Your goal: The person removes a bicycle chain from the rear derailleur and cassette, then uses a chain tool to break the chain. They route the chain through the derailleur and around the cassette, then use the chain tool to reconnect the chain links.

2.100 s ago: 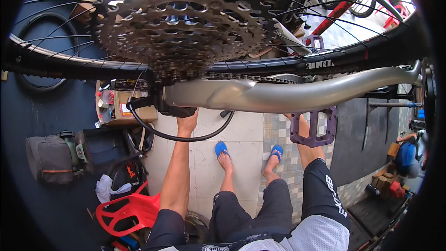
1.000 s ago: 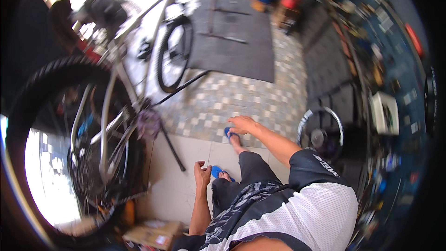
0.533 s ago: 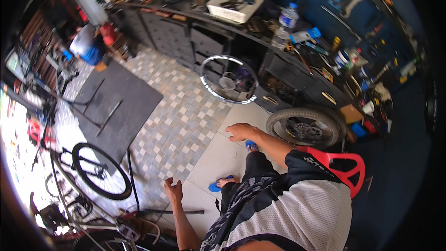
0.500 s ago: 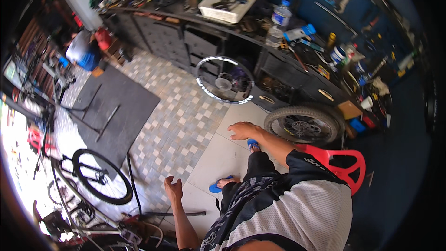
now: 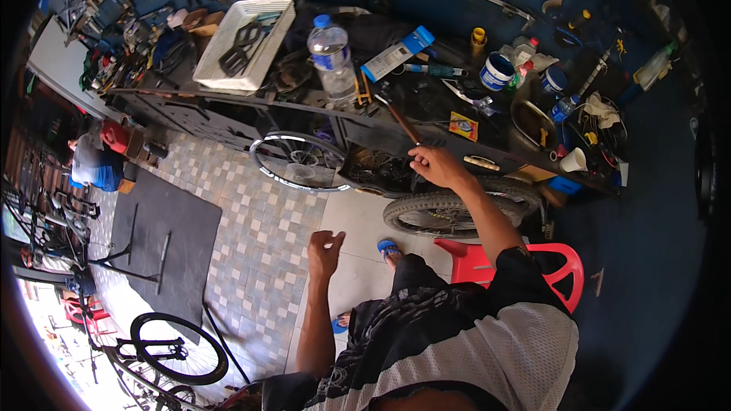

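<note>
My right hand (image 5: 438,165) reaches to the front edge of the workbench (image 5: 445,148). Its fingers are closed at the near end of a thin tool with a brown handle (image 5: 403,122), which slants away over the bench; what its far end is I cannot make out. Loosely curled, with thumb and fingers apart, my left hand (image 5: 325,253) hangs over the tiled floor and holds nothing. Below my right hand, bicycle wheels with knobbly tyres (image 5: 411,217) lean at the bench.
A clear water bottle (image 5: 330,65), a white basket (image 5: 244,38) and a blue-lidded tub (image 5: 496,72) stand on the bench. A red plastic chair (image 5: 464,262) is beside me. A wheel rim (image 5: 266,164) leans further left. Another person (image 5: 95,164) is at far left.
My right hand has moved from over the floor up to the bench edge and closed at the brown handle. My left hand is raised a little. The view has turned toward the bench.
</note>
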Demonstrator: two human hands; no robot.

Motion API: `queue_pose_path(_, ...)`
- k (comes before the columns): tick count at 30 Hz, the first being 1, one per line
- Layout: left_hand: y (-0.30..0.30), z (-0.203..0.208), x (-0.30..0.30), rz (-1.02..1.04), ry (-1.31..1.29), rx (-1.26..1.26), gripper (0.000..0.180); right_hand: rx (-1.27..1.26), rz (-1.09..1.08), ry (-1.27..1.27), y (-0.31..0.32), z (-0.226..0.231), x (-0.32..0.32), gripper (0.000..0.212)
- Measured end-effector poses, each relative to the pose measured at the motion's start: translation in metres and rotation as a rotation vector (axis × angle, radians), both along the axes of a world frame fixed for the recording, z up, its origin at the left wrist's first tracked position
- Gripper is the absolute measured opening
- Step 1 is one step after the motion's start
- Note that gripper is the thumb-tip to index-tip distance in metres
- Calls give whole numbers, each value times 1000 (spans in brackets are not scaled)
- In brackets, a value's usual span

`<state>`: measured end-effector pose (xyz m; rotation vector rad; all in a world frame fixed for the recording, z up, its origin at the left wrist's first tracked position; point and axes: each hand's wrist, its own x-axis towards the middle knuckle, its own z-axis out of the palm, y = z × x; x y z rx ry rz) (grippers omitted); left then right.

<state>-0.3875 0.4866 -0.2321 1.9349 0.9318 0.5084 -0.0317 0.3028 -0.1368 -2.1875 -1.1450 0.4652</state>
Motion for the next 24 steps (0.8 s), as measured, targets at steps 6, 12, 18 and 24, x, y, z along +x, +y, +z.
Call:
queue_pose_path(6, -35, 34, 95, -164, 9, -125, 26, 34, -83, -13, -30, 21, 61, 34)
queue_pose_path(12, -21, 28, 95, -203, 83, -118, 22, 148, -102, 42, -36, 23, 84, 30)
queue_pose_path(18, -9, 20, 81, -109, 176, -36, 23, 298, -282, 120, -62, 23, 124, 28)
queue_pose_path(24, -20, 13, 84, -84, 187, -81, 24, 469, -603, -3, -103, 22, 194, 20)
